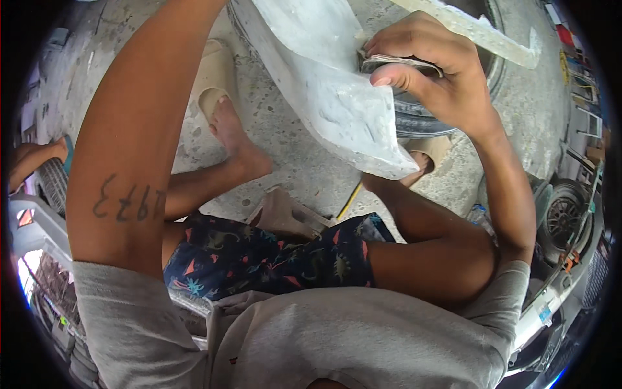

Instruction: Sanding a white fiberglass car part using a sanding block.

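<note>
A whitish curved panel [311, 84], like a car body part coated in pale filler, slants from the top edge down to the middle right. My right hand [440, 65] is closed at its right edge, thumb below and fingers above, pinching a thin folded sheet [405, 59] that looks like sandpaper. The sheet lies close against the panel's edge; whether it touches the surface there is hard to tell. My left forearm [139, 129] reaches up past the top edge alongside the panel, and the left hand is out of the picture.
Behind the panel a black tyre [421, 123] lies on the stained concrete floor [285, 185]. Another pale strip [476, 29] crosses at the top right. My sandalled feet flank the panel. A wheel [565, 217] stands at the right, and another person's leg [39, 159] shows far left.
</note>
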Available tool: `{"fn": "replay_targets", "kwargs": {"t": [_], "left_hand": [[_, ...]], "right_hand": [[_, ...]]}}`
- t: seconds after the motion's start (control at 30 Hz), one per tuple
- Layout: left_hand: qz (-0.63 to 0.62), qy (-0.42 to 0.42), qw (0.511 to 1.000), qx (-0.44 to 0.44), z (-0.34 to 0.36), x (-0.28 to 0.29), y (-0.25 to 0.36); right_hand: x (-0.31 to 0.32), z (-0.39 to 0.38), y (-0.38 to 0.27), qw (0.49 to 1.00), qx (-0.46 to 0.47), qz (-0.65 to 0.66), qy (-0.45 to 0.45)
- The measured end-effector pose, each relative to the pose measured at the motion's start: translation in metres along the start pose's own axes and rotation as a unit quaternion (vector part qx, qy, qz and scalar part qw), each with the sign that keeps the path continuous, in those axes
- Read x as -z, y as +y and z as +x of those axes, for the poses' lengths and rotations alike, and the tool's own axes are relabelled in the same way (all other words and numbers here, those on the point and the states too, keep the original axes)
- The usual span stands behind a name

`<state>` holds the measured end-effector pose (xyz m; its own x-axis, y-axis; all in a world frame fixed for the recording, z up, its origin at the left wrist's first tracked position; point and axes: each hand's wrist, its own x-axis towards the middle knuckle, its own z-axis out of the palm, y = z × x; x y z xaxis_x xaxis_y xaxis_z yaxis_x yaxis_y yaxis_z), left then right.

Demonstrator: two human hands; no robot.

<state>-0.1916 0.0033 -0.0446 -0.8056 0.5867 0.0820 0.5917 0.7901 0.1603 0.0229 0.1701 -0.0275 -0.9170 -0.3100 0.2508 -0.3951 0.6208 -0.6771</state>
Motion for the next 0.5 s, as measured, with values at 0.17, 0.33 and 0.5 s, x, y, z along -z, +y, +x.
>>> {"fn": "replay_targets", "kwargs": {"t": [0.17, 0.33, 0.5], "left_hand": [[0.02, -0.001, 1.0, -0.004, 0.001, -0.001, 0.0], [0.03, 0.033, 0.999, -0.027, 0.009, -0.016, -0.005], [0.039, 0.029, 0.999, -0.019, 0.01, -0.018, -0.007]], "right_hand": [[0.016, -0.001, 0.002, 0.996, 0.048, -0.031, -0.064], [0.004, -0.006, 0.002, 0.995, 0.075, -0.061, -0.03], [-0.004, 0.014, -0.011, 0.995, 0.008, 0.091, -0.03]]}}
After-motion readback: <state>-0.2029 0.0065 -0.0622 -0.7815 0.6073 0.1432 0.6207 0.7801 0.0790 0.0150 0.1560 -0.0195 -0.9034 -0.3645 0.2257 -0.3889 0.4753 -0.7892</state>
